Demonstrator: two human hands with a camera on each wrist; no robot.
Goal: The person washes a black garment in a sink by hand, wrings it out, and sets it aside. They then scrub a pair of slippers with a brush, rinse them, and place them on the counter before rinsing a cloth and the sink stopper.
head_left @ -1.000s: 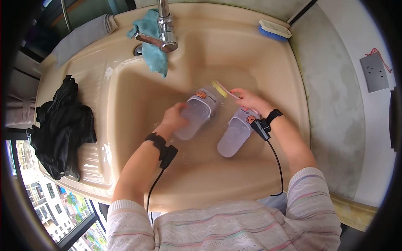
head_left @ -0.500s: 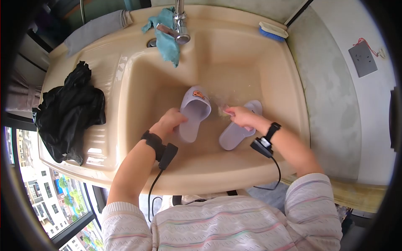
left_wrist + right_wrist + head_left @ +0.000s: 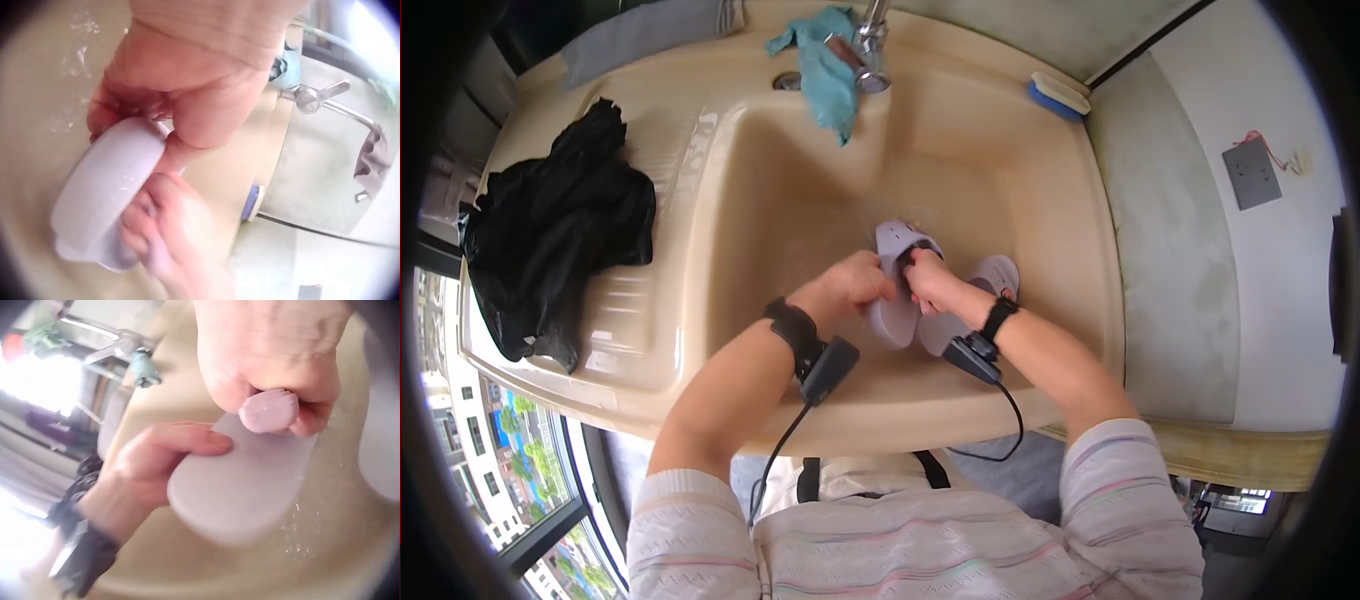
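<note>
A pale lilac slipper (image 3: 894,318) is held in the sink by my left hand (image 3: 852,284), whose thumb lies on the sole in the right wrist view and whose fingers curl round its edge. My right hand (image 3: 938,282) is at the slipper's strap opening, gripping a brush whose pink handle end (image 3: 269,411) sticks out of the fist in the right wrist view. The brush's bristles are hidden. Just right of it, the second lilac slipper (image 3: 998,272) lies in the shallow water, partly behind my right hand.
A black cloth (image 3: 565,235) lies on the ribbed drainboard at the left. At the back are a faucet (image 3: 870,62), a teal cloth (image 3: 828,75) and a grey cloth (image 3: 650,40). A blue-bristled brush (image 3: 1060,96) sits on the sink's (image 3: 1112,260) back right corner.
My left hand and its slipper have moved right, closer to the other slipper. My right hand has moved left with the brush, from open water to the held slipper's strap.
</note>
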